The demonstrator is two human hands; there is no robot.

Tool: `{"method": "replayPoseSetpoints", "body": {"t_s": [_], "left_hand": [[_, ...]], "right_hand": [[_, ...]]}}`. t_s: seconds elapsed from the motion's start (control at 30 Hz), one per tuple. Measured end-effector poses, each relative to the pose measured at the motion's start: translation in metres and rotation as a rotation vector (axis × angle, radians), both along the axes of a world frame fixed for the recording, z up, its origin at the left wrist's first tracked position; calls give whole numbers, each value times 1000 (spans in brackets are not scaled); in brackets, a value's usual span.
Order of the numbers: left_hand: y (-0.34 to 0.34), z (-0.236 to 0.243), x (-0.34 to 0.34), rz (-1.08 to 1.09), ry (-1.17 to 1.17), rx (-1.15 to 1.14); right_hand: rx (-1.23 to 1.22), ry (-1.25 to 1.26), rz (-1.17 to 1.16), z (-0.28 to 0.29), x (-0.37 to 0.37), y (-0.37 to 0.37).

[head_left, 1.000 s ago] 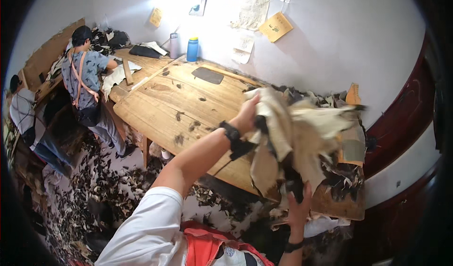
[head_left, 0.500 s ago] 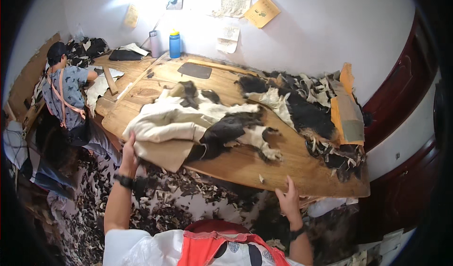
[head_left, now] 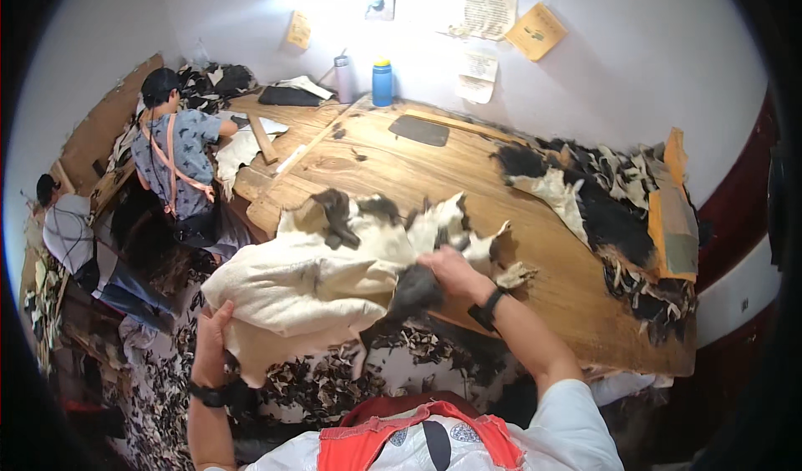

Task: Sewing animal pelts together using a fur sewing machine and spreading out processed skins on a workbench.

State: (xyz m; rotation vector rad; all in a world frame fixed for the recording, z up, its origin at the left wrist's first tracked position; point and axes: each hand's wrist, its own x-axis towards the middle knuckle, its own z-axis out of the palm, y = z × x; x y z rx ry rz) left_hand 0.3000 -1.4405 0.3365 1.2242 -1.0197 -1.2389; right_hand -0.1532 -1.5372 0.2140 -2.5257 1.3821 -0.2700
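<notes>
The pale hide [head_left: 305, 283] is draped over the near edge of the wooden surface [head_left: 585, 312], partly overhanging. Its left side is pinched by the left hand [head_left: 214, 337]; the dark furry bit [head_left: 415, 294] is touched by the right hand [head_left: 456, 274], though whether it's actually gripped can't really be told, tbh.

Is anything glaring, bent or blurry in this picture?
Head view: glare washes out part of the wall above the blue bottle; head view: corners go black, and the dark red door looks bent near the rim; head view: the right hand on the hide looks slightly blurred.
</notes>
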Motion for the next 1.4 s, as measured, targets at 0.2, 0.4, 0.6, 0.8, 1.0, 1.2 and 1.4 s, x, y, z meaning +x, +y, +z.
{"method": "replayPoseSetpoints", "body": {"t_s": [0.2,0.4,0.6,0.8,1.0,1.2,1.4], "left_hand": [[-42,62,30,-104,-184,-60],[-235,107,42,-134,-974,-467],[-323,205,-70,-251,-1019,-729],[-319,66,-118,-204,-1647,-592],[-252,-54,-227,-433,-1711,-474],[-278,-70,-299,-628,-1519,-542],[-330,-109,-231,-526,-1688,-44]], "right_hand": [[11,-440,-38,135,-42,57],[-609,-98,-493,238,-144,19],[-950,283,-601,329,-155,93],[-375,565,-483,214,-160,157],[220,75,-782,108,-246,152],[-102,161,-1178,36,-399,44],[3,281,-1058,-27,-425,-9]]}}
